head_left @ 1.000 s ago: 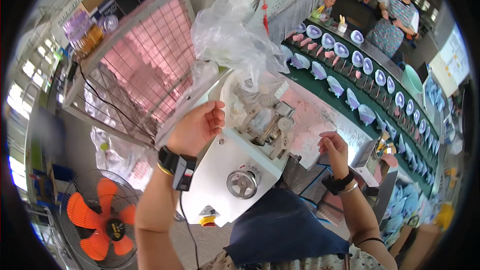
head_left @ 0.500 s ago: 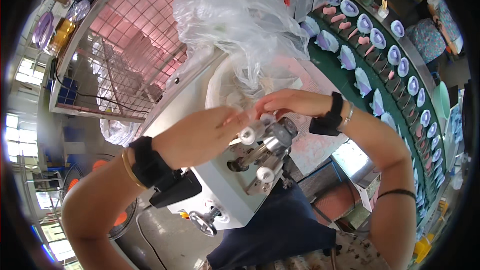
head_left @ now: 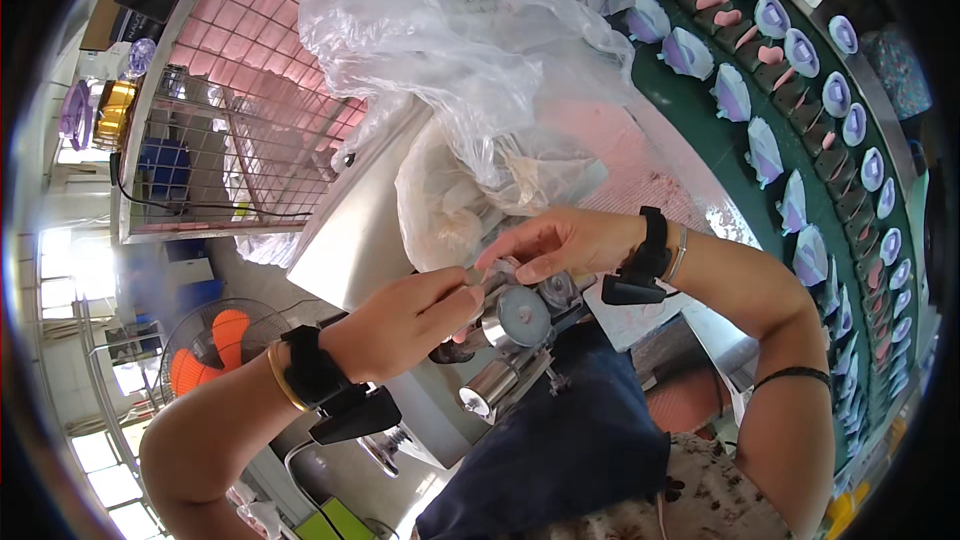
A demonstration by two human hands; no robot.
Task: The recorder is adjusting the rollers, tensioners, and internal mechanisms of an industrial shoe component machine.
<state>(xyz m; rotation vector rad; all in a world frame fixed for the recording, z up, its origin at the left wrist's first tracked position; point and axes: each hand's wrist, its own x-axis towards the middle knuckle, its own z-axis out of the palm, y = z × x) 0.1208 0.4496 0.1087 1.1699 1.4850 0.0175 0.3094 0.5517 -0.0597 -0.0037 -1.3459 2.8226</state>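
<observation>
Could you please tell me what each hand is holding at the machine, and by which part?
Both hands meet at the machine's metal roller. The left hand and right hand pinch something small above it; what it is cannot be told.

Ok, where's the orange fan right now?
In the head view the orange fan sits low on the left, on the floor beside the work table, just beyond the left hand and its black wristband.
</observation>
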